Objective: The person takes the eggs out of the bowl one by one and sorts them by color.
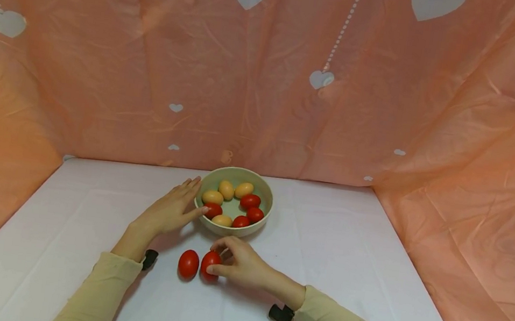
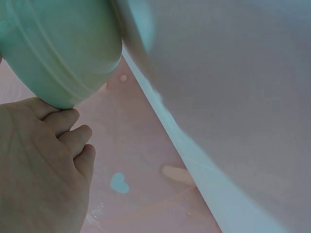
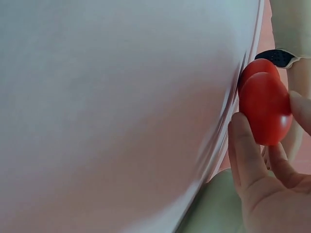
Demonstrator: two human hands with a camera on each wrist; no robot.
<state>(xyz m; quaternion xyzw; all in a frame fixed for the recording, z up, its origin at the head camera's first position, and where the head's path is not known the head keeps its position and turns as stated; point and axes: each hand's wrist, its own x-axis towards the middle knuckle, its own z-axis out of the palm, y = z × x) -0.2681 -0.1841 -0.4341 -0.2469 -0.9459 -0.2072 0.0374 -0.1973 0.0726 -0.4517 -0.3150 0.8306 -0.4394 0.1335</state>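
Observation:
A pale green bowl (image 1: 230,230) holds several red and yellow egg-shaped pieces, arranged around its wall. My left hand (image 1: 170,208) rests against the bowl's left side with fingers stretched out, the thumb reaching over the near rim. From the left wrist view, those fingers touch the outside of the bowl (image 2: 63,53). In front of the bowl, my right hand (image 1: 244,264) grips a red egg (image 1: 210,266) between thumb and fingers; the right wrist view shows this egg (image 3: 266,109) within the fingers. Just left of it, a second red egg (image 1: 188,264) lies on the table.
The table has a white cover (image 1: 343,248). Orange-pink cloth (image 1: 265,102) with white hearts hangs at the back and both sides. A black wrist strap (image 1: 281,314) is on the right wrist, another black strap (image 1: 150,260) on the left.

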